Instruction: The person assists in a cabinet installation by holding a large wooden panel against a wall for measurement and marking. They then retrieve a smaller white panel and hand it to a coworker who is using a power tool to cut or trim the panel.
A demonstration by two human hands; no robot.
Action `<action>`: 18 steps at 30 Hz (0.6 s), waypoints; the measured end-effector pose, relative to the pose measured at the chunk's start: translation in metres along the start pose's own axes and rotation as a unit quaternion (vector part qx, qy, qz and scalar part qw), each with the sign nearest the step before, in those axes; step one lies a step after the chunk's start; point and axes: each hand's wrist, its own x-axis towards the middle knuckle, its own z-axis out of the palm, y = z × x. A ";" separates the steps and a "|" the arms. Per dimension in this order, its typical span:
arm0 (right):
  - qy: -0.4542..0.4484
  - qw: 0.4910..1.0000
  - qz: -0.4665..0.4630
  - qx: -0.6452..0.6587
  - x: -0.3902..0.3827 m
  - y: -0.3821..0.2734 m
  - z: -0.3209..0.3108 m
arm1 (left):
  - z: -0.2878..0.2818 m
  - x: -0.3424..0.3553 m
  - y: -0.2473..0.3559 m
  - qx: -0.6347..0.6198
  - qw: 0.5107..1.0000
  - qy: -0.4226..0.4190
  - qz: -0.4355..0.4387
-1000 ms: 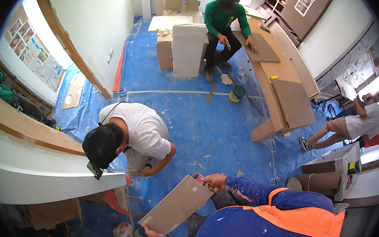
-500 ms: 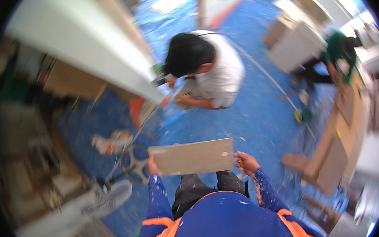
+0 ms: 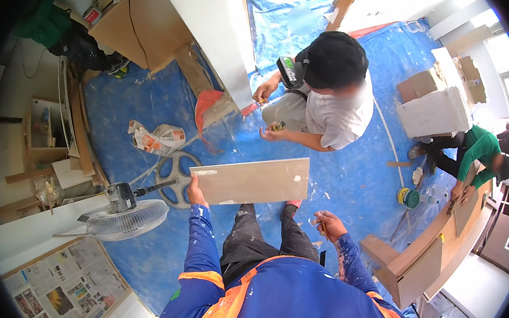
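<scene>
My left hand [image 3: 195, 193] grips the left end of a rectangular beige board [image 3: 250, 184], fingers mostly behind it. The board hangs level in front of my legs, with white smears near its upper left corner and a pale spot toward its right end. My right hand [image 3: 330, 225] is apart from the board, below and right of its right end. Its fingers are curled around something small and thin that I cannot make out.
A person in a white shirt [image 3: 344, 111] crouches ahead with a tool. Another in green [image 3: 480, 152] works at a wooden bench [image 3: 447, 248] on the right. At left stand a pedestal fan [image 3: 126, 218] and a plastic bag [image 3: 163, 136]. Blue sheeting [image 3: 238, 139] covers the floor.
My right hand has moved away from the board's right edge. The board sits higher in the view, still in my left hand. The view has turned and sharpened.
</scene>
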 end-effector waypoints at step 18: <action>-0.106 0.992 0.070 -0.009 0.115 -0.049 0.185 | 0.047 0.175 0.034 -0.050 0.995 0.060 0.069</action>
